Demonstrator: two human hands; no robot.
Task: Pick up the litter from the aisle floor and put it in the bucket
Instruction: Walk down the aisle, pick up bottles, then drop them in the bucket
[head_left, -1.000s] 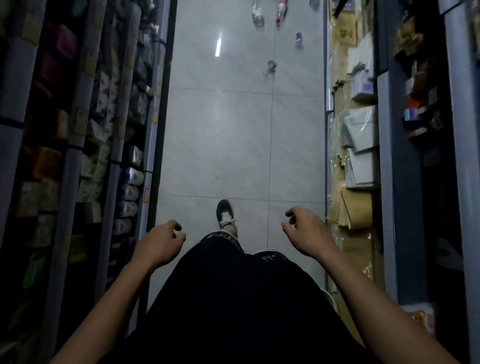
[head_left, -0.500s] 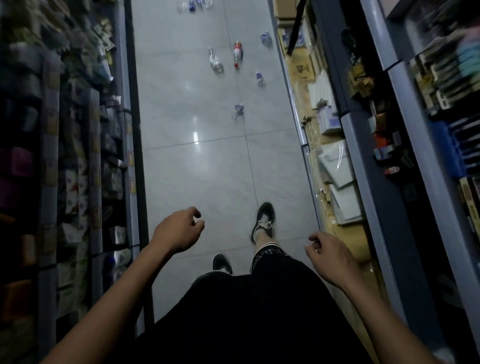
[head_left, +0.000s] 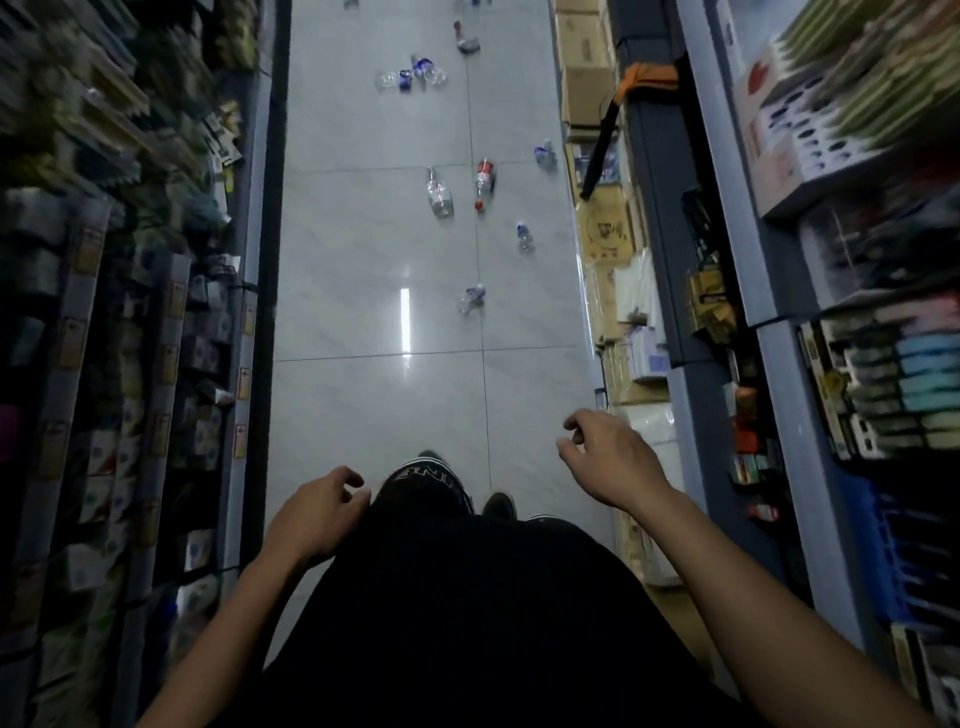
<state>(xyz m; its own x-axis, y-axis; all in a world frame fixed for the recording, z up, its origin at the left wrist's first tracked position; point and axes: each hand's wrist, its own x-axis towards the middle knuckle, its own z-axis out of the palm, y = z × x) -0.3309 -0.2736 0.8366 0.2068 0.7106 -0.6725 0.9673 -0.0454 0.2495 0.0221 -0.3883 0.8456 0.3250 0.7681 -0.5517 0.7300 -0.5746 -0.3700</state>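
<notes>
**A:** Litter: bottles scattered along the aisle floor (head_left: 363, 415), none in hand. Log hands first.

**B:** Left hand (head_left: 311, 512) low, beside the dark shorts (head_left: 426, 488), fingers loosely curled, empty. Right hand (head_left: 610, 457) raised further forward near the right shelving (head_left: 670, 260), fingers half curled, empty too.

**A:** Nearest item?

**B:** Crushed clear bottle (head_left: 471, 300), just left of the tile seam, beside the light reflection. Long axis slightly diagonal; cap end seems up-right, hard to confirm.

**A:** Next.

**B:** Small blue-label bottle (head_left: 524, 236), right of the seam, long axis roughly along the aisle. Beyond it, a pair: clear bottle (head_left: 439, 192) with its neck pointing away from the camera, slightly tilted left; red-label bottle (head_left: 483, 184) with its red cap pointing toward the camera. The two lie near-parallel, close but apart.

**A:** Right edge?

**B:** Another small bottle (head_left: 544, 152) near the shelf base; orientation unclear.

**A:** Far field?

**B:** Cluster of clear and blue bottles (head_left: 413, 78), lying crosswise, touching or nearly so. One more bottle (head_left: 466, 39) past that, blurred.
</notes>
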